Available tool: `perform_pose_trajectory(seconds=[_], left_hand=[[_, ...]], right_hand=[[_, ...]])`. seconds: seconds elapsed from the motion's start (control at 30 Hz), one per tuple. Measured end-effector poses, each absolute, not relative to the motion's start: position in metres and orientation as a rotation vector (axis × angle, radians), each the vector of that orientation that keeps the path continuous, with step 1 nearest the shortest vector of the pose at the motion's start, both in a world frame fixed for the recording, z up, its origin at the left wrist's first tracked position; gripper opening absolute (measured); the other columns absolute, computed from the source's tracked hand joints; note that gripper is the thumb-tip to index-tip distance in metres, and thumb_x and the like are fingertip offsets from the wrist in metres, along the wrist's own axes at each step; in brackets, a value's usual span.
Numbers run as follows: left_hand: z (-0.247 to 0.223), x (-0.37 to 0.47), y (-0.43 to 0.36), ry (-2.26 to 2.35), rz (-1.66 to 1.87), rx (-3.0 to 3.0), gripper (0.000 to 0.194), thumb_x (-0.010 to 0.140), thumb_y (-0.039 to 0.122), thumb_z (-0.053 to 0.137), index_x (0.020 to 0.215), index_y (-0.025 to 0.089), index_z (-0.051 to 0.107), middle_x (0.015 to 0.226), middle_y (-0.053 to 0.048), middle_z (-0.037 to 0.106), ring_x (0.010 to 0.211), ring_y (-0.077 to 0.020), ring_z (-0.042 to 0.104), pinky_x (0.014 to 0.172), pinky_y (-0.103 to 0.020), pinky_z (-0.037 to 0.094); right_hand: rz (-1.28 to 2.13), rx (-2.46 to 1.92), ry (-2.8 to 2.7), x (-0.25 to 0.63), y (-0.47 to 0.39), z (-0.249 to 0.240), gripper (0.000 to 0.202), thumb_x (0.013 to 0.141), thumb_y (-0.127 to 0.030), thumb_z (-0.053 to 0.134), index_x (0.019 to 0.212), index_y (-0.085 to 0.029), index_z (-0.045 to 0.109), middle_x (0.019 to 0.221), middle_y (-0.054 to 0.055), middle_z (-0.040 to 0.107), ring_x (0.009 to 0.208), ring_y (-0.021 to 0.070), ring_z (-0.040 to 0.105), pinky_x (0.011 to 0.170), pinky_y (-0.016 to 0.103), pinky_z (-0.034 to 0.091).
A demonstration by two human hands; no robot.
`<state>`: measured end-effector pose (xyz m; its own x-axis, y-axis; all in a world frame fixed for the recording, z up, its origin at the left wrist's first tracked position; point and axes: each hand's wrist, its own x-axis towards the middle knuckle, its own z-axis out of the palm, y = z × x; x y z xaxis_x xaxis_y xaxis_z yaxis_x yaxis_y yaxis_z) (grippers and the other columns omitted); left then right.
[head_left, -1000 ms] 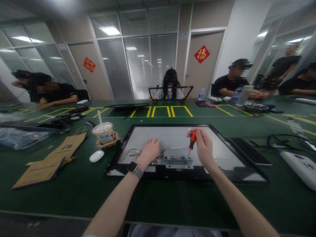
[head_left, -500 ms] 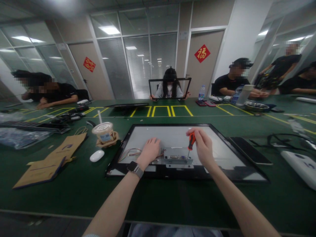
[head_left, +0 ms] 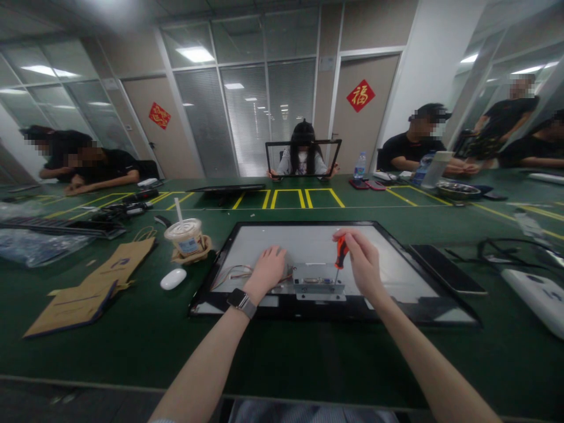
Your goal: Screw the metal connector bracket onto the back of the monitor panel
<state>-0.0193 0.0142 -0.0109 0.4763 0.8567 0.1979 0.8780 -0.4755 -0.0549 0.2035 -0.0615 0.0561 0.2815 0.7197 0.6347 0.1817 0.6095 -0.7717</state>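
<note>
Right hand (head_left: pixel 365 258) closed round red-and-black screwdriver (head_left: pixel 341 252), tip at grey metal connector box (head_left: pixel 314 272); left hand (head_left: pixel 267 268) flat, fingers extended. Screwing seems underway; remainder, we can't tell.

The one view looks out from the head of the person at work, at the near side of the green counter (head_left: pixel 282 361), facing forward and down across it. It sits above and behind the left hand (head_left: pixel 268 267) and right hand (head_left: pixel 365 261), with the forearms (head_left: pixel 205 358) running in from the bottom edge. The flat panel (head_left: pixel 304 244) lies near, around the middle. The glazed wall (head_left: pixel 247 117) stands well beyond. The coverage is wide, from the ceiling (head_left: pixel 132 12) to the wearer's lap (head_left: pixel 312 411), and upright lines lean toward the sides.
</note>
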Motion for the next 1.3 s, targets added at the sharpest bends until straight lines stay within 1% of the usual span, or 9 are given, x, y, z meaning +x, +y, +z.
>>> perform_pose_trajectory(seconds=[0.23,0.37,0.5,0.73,0.87,1.03,1.13,1.23,1.3], left_hand=[[-0.0070,-0.0195,0.0132,-1.513,-0.183,-2.583,0.041,0.103,0.015,0.037,0.141,0.013,0.050,0.146,-0.019,0.055,0.134,-0.0276,0.054,0.110,-0.040,0.043],[-0.0088,-0.0199,0.0143,-1.516,-0.199,-2.592,0.041,0.103,0.016,0.036,0.141,0.012,0.050,0.146,-0.019,0.054,0.132,-0.0280,0.056,0.111,-0.042,0.042],[-0.0129,-0.0197,0.0163,-1.513,-0.231,-2.586,0.040,0.103,0.015,0.037,0.140,0.013,0.051,0.145,-0.020,0.055,0.133,-0.0284,0.055,0.111,-0.044,0.042],[-0.0148,-0.0199,0.0174,-1.501,-0.216,-2.582,0.041,0.103,0.015,0.037,0.141,0.012,0.052,0.146,-0.020,0.054,0.134,-0.0286,0.055,0.111,-0.044,0.043],[-0.0137,-0.0198,0.0171,-1.503,-0.216,-2.594,0.041,0.103,0.015,0.038,0.140,0.014,0.052,0.146,-0.021,0.054,0.135,-0.0288,0.054,0.111,-0.045,0.043],[-0.0127,-0.0192,0.0165,-1.543,-0.220,-2.579,0.040,0.104,0.017,0.037,0.141,0.014,0.052,0.146,-0.019,0.054,0.132,-0.0286,0.056,0.111,-0.044,0.042],[-0.0122,-0.0194,0.0162,-1.541,-0.208,-2.581,0.041,0.104,0.018,0.036,0.141,0.014,0.052,0.147,-0.018,0.054,0.133,-0.0286,0.055,0.111,-0.042,0.042],[-0.0119,-0.0197,0.0160,-1.531,-0.187,-2.581,0.041,0.103,0.016,0.036,0.142,0.014,0.051,0.147,-0.018,0.054,0.134,-0.0287,0.054,0.111,-0.042,0.042],[-0.0120,-0.0197,0.0159,-1.530,-0.186,-2.579,0.041,0.103,0.015,0.036,0.142,0.013,0.051,0.147,-0.019,0.054,0.133,-0.0286,0.055,0.110,-0.042,0.042]], right_hand=[[0.525,-0.867,-1.253,0.2038,-0.0600,0.0518,0.017,0.088,-0.032,0.059,0.094,-0.023,0.071,0.081,0.004,0.069,0.074,0.0207,0.064,0.065,0.036,0.051],[0.255,-0.974,-1.323,0.2048,-0.0579,0.0509,0.017,0.085,-0.032,0.068,0.099,-0.024,0.074,0.085,0.004,0.069,0.080,0.0221,0.064,0.079,0.041,0.050],[0.065,-0.996,-1.347,0.2056,-0.0590,0.0521,0.010,0.085,-0.032,0.072,0.092,-0.025,0.073,0.077,0.000,0.061,0.075,0.0211,0.059,0.077,0.040,0.047],[0.161,-0.957,-1.309,0.2053,-0.0624,0.0508,0.024,0.098,-0.033,0.050,0.092,-0.023,0.071,0.091,0.007,0.069,0.089,0.0237,0.064,0.080,0.040,0.048],[0.236,-0.965,-1.291,0.2064,-0.0605,0.0503,0.018,0.094,-0.033,0.057,0.097,-0.023,0.072,0.084,0.005,0.070,0.080,0.0232,0.066,0.075,0.040,0.050],[0.037,-0.973,-1.339,0.2064,-0.0607,0.0540,0.007,0.087,-0.030,0.069,0.084,-0.025,0.073,0.072,0.000,0.060,0.075,0.0218,0.059,0.076,0.040,0.047],[0.082,-0.952,-1.333,0.2059,-0.0619,0.0539,0.014,0.091,-0.031,0.063,0.084,-0.025,0.073,0.079,0.003,0.063,0.079,0.0222,0.060,0.076,0.039,0.046],[0.201,-0.908,-1.330,0.2058,-0.0625,0.0513,0.024,0.096,-0.029,0.050,0.093,-0.024,0.074,0.093,0.006,0.068,0.087,0.0233,0.064,0.078,0.040,0.048],[0.268,-0.900,-1.333,0.2056,-0.0626,0.0501,0.024,0.096,-0.028,0.050,0.098,-0.024,0.073,0.092,0.006,0.070,0.086,0.0230,0.066,0.077,0.040,0.049]])
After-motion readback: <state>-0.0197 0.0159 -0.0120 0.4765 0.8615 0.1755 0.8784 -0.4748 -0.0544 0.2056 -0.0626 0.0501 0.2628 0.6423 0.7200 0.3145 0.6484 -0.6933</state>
